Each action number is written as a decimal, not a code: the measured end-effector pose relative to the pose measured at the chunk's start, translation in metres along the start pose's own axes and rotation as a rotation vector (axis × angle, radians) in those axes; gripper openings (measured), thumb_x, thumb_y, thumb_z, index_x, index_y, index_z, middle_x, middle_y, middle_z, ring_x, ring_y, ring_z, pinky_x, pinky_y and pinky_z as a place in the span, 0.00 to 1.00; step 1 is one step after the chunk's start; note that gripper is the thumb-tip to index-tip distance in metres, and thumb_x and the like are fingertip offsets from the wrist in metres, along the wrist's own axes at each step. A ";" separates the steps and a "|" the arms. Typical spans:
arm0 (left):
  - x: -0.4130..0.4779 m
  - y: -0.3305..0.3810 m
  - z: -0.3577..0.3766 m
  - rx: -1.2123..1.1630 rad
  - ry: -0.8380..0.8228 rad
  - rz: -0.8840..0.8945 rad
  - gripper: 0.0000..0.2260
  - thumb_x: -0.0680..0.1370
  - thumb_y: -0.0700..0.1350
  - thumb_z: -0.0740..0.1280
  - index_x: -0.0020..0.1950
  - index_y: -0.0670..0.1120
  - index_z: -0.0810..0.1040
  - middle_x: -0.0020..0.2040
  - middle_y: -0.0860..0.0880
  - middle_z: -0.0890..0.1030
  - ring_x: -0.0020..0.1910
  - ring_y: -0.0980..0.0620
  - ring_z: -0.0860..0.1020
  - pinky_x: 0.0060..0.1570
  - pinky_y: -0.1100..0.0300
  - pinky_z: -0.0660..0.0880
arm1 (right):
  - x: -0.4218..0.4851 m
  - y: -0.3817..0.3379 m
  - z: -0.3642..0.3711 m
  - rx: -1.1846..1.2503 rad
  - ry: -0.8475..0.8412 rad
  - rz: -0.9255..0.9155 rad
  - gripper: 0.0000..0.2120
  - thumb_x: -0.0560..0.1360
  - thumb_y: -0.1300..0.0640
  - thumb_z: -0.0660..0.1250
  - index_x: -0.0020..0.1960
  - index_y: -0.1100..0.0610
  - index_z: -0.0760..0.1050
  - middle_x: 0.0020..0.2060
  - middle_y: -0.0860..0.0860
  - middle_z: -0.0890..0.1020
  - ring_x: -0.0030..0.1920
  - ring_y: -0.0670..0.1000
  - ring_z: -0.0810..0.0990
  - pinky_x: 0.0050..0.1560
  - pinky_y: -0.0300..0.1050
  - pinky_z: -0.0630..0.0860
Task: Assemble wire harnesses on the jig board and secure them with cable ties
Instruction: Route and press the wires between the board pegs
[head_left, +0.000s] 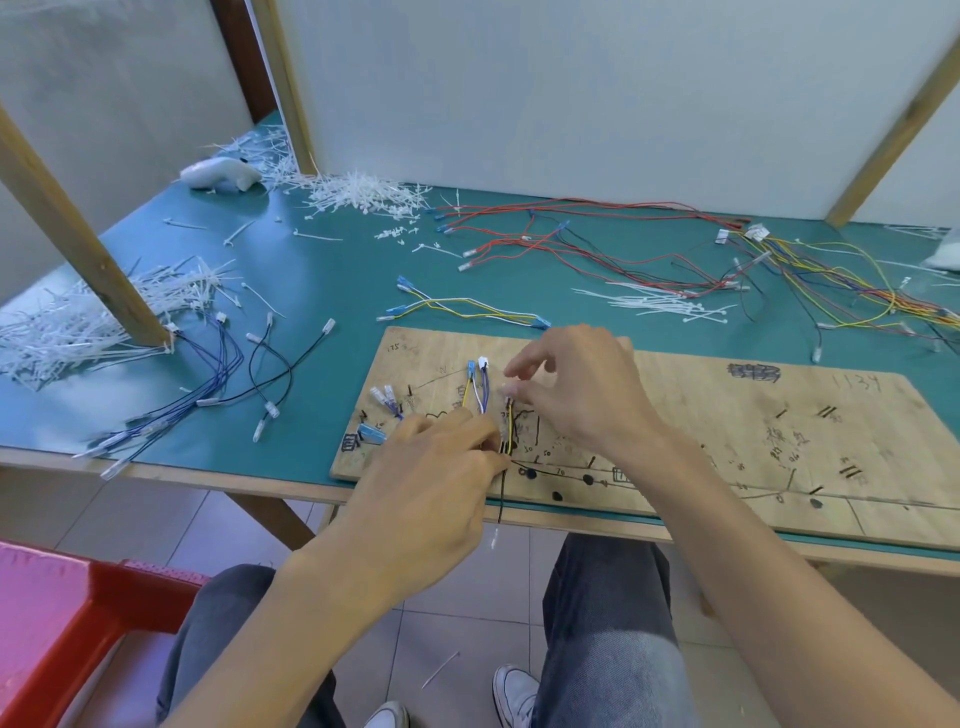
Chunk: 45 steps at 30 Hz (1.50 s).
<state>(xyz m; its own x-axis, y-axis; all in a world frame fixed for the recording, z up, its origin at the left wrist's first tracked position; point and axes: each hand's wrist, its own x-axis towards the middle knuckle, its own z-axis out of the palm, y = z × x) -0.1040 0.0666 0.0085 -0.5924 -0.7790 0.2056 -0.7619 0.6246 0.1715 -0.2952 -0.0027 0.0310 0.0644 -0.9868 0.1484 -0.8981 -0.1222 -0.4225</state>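
The wooden jig board (727, 431) lies at the table's front edge, marked with black lines and pegs. A small bundle of yellow, white, blue and black wires (480, 392) stands on its left part, with blue and white connectors at the tips. My left hand (441, 467) grips the bundle's lower end near the board's front. My right hand (576, 395) pinches the top of a yellow and black wire (510, 421) just right of the bundle. A black wire end hangs over the table edge.
Loose white cable ties (670, 306) lie behind the board, with bigger heaps at the back (363, 195) and far left (78, 322). Red wires (571, 234), multicoloured wires (841, 286), blue and black wires (223, 379) and a yellow-white set (467, 309) litter the green mat. A wooden post (78, 234) stands at the left.
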 end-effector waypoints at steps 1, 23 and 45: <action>-0.001 0.000 0.000 0.005 0.013 -0.002 0.13 0.80 0.44 0.65 0.61 0.55 0.83 0.56 0.59 0.75 0.57 0.55 0.71 0.55 0.56 0.70 | -0.010 0.002 0.002 -0.007 0.024 -0.018 0.09 0.73 0.39 0.77 0.50 0.40 0.86 0.42 0.36 0.85 0.53 0.45 0.78 0.56 0.52 0.65; -0.014 -0.046 -0.012 -0.046 0.083 -0.374 0.05 0.78 0.50 0.71 0.51 0.53 0.78 0.48 0.55 0.73 0.54 0.50 0.70 0.51 0.52 0.72 | -0.067 -0.023 0.038 0.047 0.176 -0.196 0.08 0.73 0.41 0.77 0.50 0.41 0.87 0.47 0.39 0.80 0.56 0.50 0.75 0.52 0.52 0.62; 0.024 -0.101 -0.053 -0.305 -0.081 -0.389 0.08 0.73 0.41 0.79 0.40 0.55 0.87 0.33 0.60 0.83 0.35 0.62 0.81 0.42 0.63 0.80 | -0.059 -0.014 0.072 0.228 0.231 -0.265 0.03 0.75 0.46 0.77 0.45 0.43 0.85 0.45 0.37 0.80 0.53 0.49 0.72 0.51 0.54 0.65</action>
<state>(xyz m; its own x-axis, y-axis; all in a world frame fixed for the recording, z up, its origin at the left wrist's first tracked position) -0.0274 -0.0120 0.0472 -0.3075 -0.9516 -0.0032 -0.8263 0.2653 0.4968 -0.2549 0.0491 -0.0362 0.1580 -0.8716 0.4640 -0.7423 -0.4148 -0.5262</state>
